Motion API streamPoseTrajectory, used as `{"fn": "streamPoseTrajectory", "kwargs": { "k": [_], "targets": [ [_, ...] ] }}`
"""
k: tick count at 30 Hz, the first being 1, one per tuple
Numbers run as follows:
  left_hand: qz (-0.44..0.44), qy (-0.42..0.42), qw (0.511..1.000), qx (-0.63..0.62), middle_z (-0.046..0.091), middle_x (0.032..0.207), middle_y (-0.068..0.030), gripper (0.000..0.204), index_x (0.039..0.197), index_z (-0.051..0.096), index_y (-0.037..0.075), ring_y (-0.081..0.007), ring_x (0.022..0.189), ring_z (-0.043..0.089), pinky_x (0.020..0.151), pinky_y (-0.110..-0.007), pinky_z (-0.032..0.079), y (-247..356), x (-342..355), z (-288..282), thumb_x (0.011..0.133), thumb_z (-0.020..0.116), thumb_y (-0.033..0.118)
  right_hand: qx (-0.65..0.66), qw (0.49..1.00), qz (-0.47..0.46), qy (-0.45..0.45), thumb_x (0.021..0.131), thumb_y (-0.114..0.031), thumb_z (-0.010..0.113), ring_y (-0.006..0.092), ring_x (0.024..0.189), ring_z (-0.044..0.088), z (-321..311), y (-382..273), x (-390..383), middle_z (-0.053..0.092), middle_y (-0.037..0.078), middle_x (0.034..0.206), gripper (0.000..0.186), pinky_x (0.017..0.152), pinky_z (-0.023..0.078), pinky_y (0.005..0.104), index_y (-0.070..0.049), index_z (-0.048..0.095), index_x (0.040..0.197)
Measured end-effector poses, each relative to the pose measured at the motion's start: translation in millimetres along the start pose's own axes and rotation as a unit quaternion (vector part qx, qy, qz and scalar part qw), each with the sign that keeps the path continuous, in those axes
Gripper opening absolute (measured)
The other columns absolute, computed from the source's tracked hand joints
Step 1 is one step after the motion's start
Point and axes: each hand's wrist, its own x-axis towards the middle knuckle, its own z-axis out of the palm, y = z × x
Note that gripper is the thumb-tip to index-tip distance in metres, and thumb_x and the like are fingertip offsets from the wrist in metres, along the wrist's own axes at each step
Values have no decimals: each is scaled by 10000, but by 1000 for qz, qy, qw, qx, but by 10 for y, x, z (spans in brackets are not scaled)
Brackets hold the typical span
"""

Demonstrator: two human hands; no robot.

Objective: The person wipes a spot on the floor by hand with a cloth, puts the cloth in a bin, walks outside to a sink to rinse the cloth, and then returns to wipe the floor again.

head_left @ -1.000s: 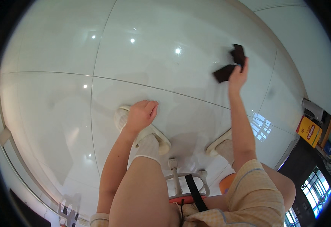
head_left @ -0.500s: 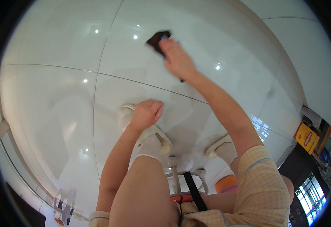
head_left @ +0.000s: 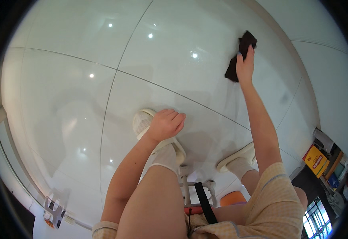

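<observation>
My right hand [head_left: 245,71] reaches far forward and right, its fingers closed on a dark brown cloth [head_left: 245,43]. The cloth lies against the glossy white tiled floor [head_left: 174,67], spreading out on both sides of the fingers. A small bit of blue shows by the fingertips. My left hand [head_left: 167,125] hangs above my left slipper [head_left: 144,115], fingers curled in, with nothing visible in them. It hides part of that cream slipper. My other slipper [head_left: 231,157] stands flat on the tiles, below the right forearm.
A white wall or panel [head_left: 321,63] with a tan base strip curves along the right. Boxes and clutter, with a yellow box [head_left: 315,160], stand at the lower right. Under me are a stool's grey legs [head_left: 185,187] and an orange object [head_left: 233,198]. A white rack [head_left: 54,211] sits lower left.
My right hand has swept the cloth to the right across the floor, and the cloth now shows more spread out. My left hand has shifted slightly right in the view, still curled.
</observation>
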Motion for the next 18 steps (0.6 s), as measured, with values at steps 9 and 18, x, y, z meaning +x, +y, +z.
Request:
{"fn": "streamPoseTrajectory", "kwargs": {
  "k": [9, 18],
  "targets": [
    [13, 8, 1000, -27, 471, 566, -50, 109, 750, 550, 62, -211, 518, 493, 470, -317, 408, -6, 18, 0, 664, 609, 27, -61, 950, -286, -108, 767, -252, 518, 349, 1219, 311, 1089, -1061, 299, 378, 192, 1289, 573, 1024, 241, 419, 23, 357, 1243],
    [40, 11, 999, 9, 464, 559, -20, 129, 723, 529, 84, -174, 528, 498, 476, -289, 408, 17, -48, -32, 631, 617, 68, 128, 821, -388, -399, 691, 64, 447, 285, 1165, 409, 762, -1305, -1116, 480, 112, 1207, 502, 997, 313, 357, -15, 456, 1186]
  ]
}}
